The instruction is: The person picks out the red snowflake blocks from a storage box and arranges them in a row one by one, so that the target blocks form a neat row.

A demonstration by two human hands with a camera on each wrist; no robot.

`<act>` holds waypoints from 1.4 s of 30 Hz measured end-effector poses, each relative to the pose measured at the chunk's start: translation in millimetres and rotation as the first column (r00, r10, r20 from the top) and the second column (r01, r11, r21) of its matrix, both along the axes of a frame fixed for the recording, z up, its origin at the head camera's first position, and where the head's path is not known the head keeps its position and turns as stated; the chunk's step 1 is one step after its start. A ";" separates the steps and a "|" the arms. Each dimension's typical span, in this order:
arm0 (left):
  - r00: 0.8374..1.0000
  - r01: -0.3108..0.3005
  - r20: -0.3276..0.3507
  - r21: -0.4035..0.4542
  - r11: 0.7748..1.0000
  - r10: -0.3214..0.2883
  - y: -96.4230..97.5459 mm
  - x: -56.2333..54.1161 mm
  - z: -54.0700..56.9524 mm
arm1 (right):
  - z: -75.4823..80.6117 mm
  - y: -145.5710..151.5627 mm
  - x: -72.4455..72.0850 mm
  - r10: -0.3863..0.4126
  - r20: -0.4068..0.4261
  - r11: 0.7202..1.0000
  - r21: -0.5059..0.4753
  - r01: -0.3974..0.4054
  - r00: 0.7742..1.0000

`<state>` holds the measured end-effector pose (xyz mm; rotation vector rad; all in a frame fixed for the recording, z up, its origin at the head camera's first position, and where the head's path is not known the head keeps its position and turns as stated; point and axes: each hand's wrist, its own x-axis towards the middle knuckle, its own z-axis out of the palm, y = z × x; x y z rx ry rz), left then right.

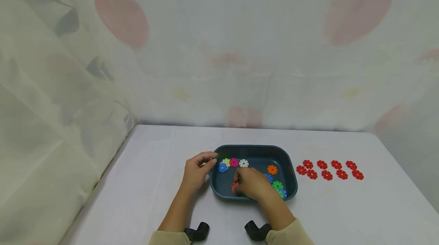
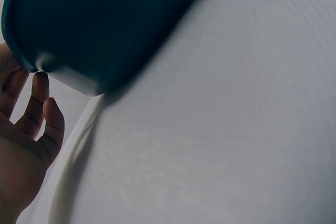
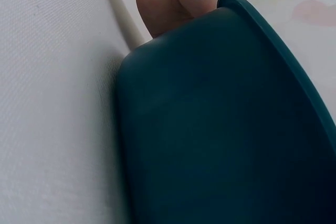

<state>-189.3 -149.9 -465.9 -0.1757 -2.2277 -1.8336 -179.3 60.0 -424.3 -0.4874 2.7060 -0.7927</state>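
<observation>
My left hand [image 1: 197, 170] is at the left rim of a dark teal tray [image 1: 253, 199], thumb and fingers holding the edge. The left wrist view shows its fingers [image 2: 39, 98] against the tray's outer wall. Inside the tray my right hand [image 1: 252, 182] reaches down, its thumb and bent fingers around a red snowflake disc [image 1: 234, 186], partly covered. Near it in the tray lie a blue disc [image 1: 223, 167], a pink disc [image 1: 234, 162], a white disc [image 1: 244, 163], an orange disc [image 1: 272, 169] and a green disc [image 1: 277, 185]. The tray wall hides the right hand in the right wrist view.
To the right of the tray, several red snowflake discs [image 1: 322, 164] lie flat on the white table [image 1: 154, 153], mostly in small groups. A patterned curtain [image 1: 240, 66] hangs behind the table and along its left side.
</observation>
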 end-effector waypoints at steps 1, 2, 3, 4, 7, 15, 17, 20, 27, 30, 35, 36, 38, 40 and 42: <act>1.000 0.001 -0.002 0.000 1.000 -0.001 0.2 -0.1 0.6 | 0.0 0.1 -0.1 0.000 -0.003 1.000 -0.005 0.000 1.000; 1.000 0.001 -0.004 0.001 1.000 -0.001 0.4 -0.2 1.2 | 0.0 0.2 -0.2 -0.001 -0.004 1.000 -0.009 0.001 1.000; 1.000 0.001 -0.010 0.002 1.000 -0.001 0.4 -0.3 1.6 | 0.1 0.2 -0.3 0.001 -0.006 1.000 -0.015 -0.001 1.000; 1.000 0.000 -0.012 0.005 1.000 0.000 0.5 -0.3 2.1 | 0.2 0.2 -0.4 0.003 -0.009 1.000 -0.019 -0.003 1.000; 1.000 0.001 -0.010 0.013 1.000 0.000 0.4 0.2 3.3 | 0.4 0.1 -0.3 0.005 -0.015 1.000 -0.016 -0.005 1.000; 0.999 -0.004 0.045 0.017 1.000 0.003 1.3 3.3 9.8 | 0.2 -0.1 0.4 0.000 -0.004 1.000 -0.005 0.000 1.000; 0.999 0.001 0.047 0.009 1.000 -0.002 2.4 7.0 17.0 | 0.2 -0.2 0.5 -0.001 -0.007 1.000 -0.001 0.001 1.000; 0.999 0.010 0.052 0.000 1.000 -0.010 3.8 12.6 27.6 | 0.4 -0.1 0.9 -0.003 -0.008 1.000 0.011 0.003 1.000; 0.998 0.015 0.054 0.027 1.000 -0.016 5.5 15.7 33.5 | 0.9 0.9 1.7 -0.003 -0.013 1.000 0.012 0.004 1.000; 0.999 0.013 0.044 0.038 0.999 -0.015 6.1 14.7 31.7 | 0.6 0.9 1.9 0.007 -0.006 1.000 -0.003 -0.007 1.000; 0.998 0.016 0.053 0.044 0.999 -0.019 6.9 14.0 31.3 | -0.5 1.3 1.0 0.069 -0.009 0.996 -0.053 -0.069 0.998; 0.998 0.016 0.059 0.045 0.999 -0.019 6.8 14.3 31.9 | -0.5 1.5 0.7 0.084 -0.021 0.994 -0.065 -0.086 0.996; 0.998 0.017 0.066 0.044 0.999 -0.019 6.4 14.8 32.5 | -0.3 1.8 0.2 0.110 -0.053 0.989 -0.091 -0.114 0.993; 0.998 0.015 0.068 0.039 0.999 -0.018 5.9 15.2 33.3 | 0.1 2.4 0.2 0.121 -0.099 0.983 -0.125 -0.133 0.988; 0.998 0.014 0.066 0.036 0.999 -0.017 5.4 15.5 33.5 | 1.4 4.0 0.0 0.122 -0.158 0.976 -0.161 -0.147 0.980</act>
